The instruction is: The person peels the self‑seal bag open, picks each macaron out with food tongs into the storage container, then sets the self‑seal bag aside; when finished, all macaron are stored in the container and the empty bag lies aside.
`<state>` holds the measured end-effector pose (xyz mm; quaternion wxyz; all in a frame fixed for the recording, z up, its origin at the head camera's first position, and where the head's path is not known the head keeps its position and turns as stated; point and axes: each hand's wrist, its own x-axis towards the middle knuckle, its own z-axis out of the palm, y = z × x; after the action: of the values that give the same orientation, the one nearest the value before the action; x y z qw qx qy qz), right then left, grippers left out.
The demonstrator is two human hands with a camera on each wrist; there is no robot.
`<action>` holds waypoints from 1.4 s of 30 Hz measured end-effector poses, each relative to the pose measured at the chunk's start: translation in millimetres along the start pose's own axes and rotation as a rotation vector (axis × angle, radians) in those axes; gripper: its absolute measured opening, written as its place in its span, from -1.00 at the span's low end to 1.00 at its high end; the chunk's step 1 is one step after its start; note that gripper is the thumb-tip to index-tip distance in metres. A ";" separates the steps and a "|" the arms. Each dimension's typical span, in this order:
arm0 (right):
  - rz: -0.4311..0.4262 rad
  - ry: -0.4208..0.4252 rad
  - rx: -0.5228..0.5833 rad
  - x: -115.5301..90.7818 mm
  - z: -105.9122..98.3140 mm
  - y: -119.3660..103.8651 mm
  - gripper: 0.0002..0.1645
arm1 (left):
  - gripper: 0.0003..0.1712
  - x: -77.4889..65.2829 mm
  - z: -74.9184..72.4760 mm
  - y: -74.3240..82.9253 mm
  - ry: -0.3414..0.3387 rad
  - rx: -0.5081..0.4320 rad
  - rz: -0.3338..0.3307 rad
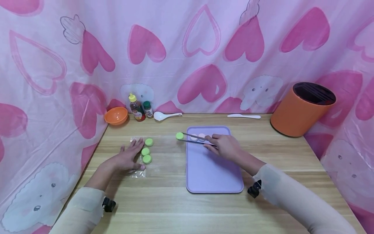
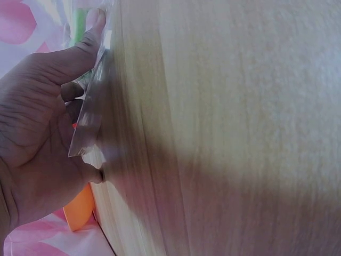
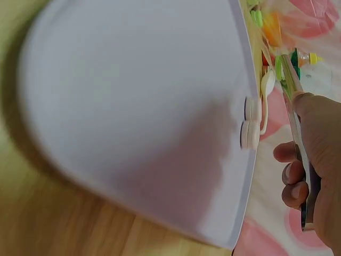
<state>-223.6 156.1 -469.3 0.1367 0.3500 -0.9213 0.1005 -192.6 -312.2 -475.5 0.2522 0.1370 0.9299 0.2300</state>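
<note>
My right hand [image 1: 225,146] grips a pair of metal tongs [image 1: 194,141], and a green macaron [image 1: 179,136] is pinched at their tips, over the left rim of the purple tray [image 1: 214,175]. Two pale pink macarons [image 3: 249,134] sit at the tray's far edge, partly behind the tongs in the head view. My left hand [image 1: 128,157] lies with fingers spread on a clear plastic package [image 1: 138,174], its thumb at the near edge. Beside those fingers, three green macarons [image 1: 145,151] stand in a row.
Along the back are an orange bowl [image 1: 116,116], a yellow-capped bottle [image 1: 136,109], a green-capped shaker [image 1: 148,110], a white spoon [image 1: 166,115] and a white knife [image 1: 243,116]. An orange knife block [image 1: 302,110] stands at the right. Heart-patterned curtains border the table.
</note>
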 end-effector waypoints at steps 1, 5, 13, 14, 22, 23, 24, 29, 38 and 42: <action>0.004 -0.002 -0.003 -2.1 -1.0 1.6 -0.49 | 0.46 -0.3 -0.2 0.3 -0.001 -0.003 -0.001; 0.021 0.003 -0.003 -10.3 -6.0 7.2 -0.48 | 0.46 -0.6 -0.2 0.9 -0.006 -0.017 -0.001; 0.092 -0.031 -0.011 -23.1 -15.6 21.4 -0.48 | 0.47 0.7 0.6 -2.8 0.004 -0.001 0.007; 0.099 -0.035 -0.013 -24.5 -16.7 23.0 -0.48 | 0.47 1.2 0.8 -3.7 0.005 0.000 0.007; 0.187 -0.082 0.010 -37.5 -22.9 37.3 -0.49 | 0.47 3.2 1.8 -6.3 0.002 0.002 0.001; 0.202 -0.093 0.016 -39.4 -23.6 38.8 -0.49 | 0.47 2.7 1.7 -5.5 0.002 0.001 0.001; 0.214 -0.098 0.018 -41.3 -23.7 40.6 -0.49 | 0.46 2.1 1.6 -4.8 0.003 0.001 0.000; 0.236 -0.091 0.003 -51.2 -24.5 48.5 -0.49 | 0.46 1.1 1.7 -3.7 0.005 0.001 0.005; 0.266 -0.068 -0.030 -66.7 -30.0 61.7 -0.46 | 0.47 2.4 1.2 -4.5 -0.001 0.013 0.001; 0.285 -0.081 -0.028 -73.2 -32.3 66.7 -0.45 | 0.47 3.0 0.9 -5.1 -0.005 0.017 -0.001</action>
<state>-210.0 259.4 -468.4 0.0885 0.2176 -0.9677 0.0915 -195.3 -315.1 -479.9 0.2534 0.1392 0.9313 0.2217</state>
